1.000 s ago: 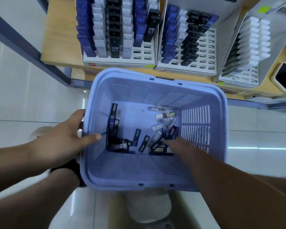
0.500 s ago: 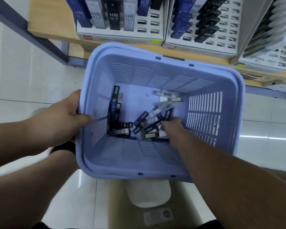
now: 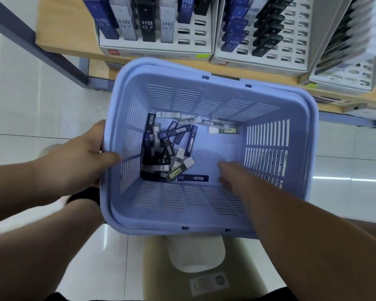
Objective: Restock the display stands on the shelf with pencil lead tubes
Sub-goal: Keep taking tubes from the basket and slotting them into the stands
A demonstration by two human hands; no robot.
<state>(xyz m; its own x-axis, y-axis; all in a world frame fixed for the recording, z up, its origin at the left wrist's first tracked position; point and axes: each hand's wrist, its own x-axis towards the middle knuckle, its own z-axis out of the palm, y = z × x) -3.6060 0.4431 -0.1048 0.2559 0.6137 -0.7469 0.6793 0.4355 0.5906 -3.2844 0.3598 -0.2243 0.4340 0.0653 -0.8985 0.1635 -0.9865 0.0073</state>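
The left hand (image 3: 78,157) grips the left rim of the blue basket (image 3: 182,205), thumb hooked over inside the wall. Just right of that thumb, the pencil lead tubes (image 3: 161,153) lie heaped on the basket floor, between the two hands. The right hand (image 3: 229,173) reaches down inside, just right of the heap; blur hides whether it holds anything. Beyond both hands, display stands (image 3: 156,49) sit on the shelf (image 3: 63,29).

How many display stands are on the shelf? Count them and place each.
3: left stand, middle stand beside it, right stand blurred at the frame edge; others may lie outside view.
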